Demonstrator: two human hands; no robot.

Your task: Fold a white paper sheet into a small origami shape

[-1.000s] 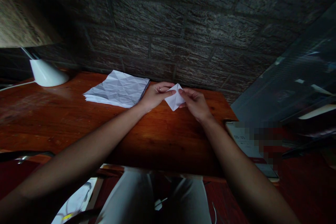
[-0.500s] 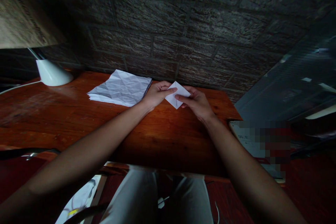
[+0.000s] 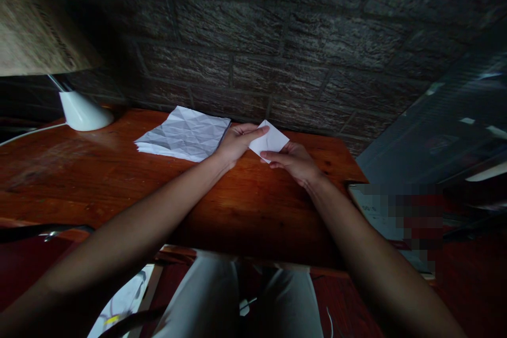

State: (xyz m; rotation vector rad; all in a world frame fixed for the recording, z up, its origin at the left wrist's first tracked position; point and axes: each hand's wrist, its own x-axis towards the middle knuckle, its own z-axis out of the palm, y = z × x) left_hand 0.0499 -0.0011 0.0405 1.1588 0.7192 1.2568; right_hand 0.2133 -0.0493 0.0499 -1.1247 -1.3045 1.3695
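Note:
A small folded paper, white and diamond-shaped with a crease line, is between my two hands above the far part of the wooden table. My left hand pinches its upper left side, thumb on top near the upper corner. At the lower right, my right hand grips it with the thumb near the bottom corner. The fingers behind the paper are mostly hidden. Left of my left hand lies a stack of creased paper sheets, marked with a grid of triangular folds.
A lamp with a white base and fabric shade stands at the table's left. Behind the wooden table rises a dark brick wall. A partly pixelated device sits by the right edge.
My right hand has slid down along the folded paper, its thumb moving from the middle to near the bottom corner. My left thumb has shifted slightly toward the upper corner.

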